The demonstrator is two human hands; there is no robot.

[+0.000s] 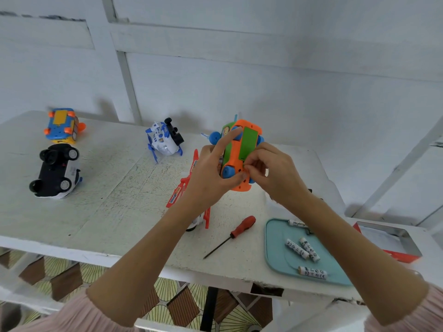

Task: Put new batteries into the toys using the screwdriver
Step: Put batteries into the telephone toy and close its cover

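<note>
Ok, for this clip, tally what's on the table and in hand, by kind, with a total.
Toys: 5 (orange toy car in both hands, blue-yellow car, black-white car, white-blue plane, red toy behind the left hand)
Screwdriver: 1
Batteries: 4, on the teal tray
Tray: 1
Red-edged box: 1
Total: 12

A single head-worn wide-angle view looks forward and down from above the person's own forearms, close over the near edge of the white worktop [100, 188]. The left hand [211, 173] and right hand [271, 171] meet near the frame's centre. Beyond the hands the view reaches a white panelled wall [287, 68]; below the forearms, patterned floor [177, 305] shows.
</note>
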